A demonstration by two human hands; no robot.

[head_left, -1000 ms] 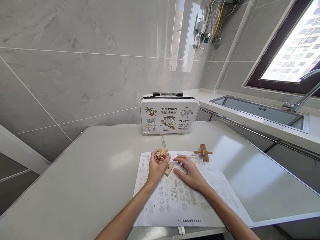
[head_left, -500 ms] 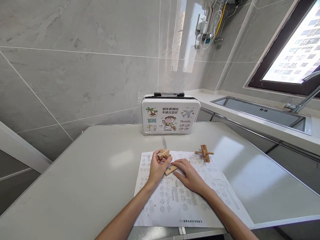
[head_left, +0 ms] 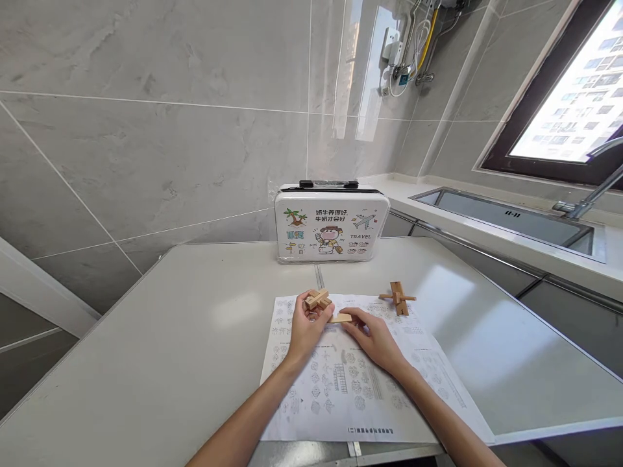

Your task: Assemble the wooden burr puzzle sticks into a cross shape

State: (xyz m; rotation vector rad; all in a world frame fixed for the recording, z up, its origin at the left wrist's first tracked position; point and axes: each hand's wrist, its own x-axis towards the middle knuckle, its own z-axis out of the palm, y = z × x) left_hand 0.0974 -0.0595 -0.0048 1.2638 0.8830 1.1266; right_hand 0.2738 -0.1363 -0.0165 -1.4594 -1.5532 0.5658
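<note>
My left hand (head_left: 307, 329) is closed around a few joined wooden puzzle pieces (head_left: 318, 299), held above the paper's upper part. Between the thumb and fingers of my right hand (head_left: 372, 337) is one end of a loose wooden puzzle piece (head_left: 340, 318). This light bar reaches left to just beside my left fingertips; whether it touches them I cannot tell. Under both hands lies a printed instruction sheet (head_left: 331, 370) with rows of small diagrams. Off to the right, a cross-shaped wooden puzzle assembly (head_left: 398, 298) rests at the sheet's upper edge.
A white carrying case (head_left: 333, 224) with cartoon prints stands at the back of the white table (head_left: 146, 337), near the tiled wall. On the right are a counter with a sink (head_left: 511, 217) and a faucet (head_left: 584, 204).
My right hand has lifted the loose wooden piece from the sheet, and the piece has turned in its fingers. The left hand stays nearly still with its joined pieces.
</note>
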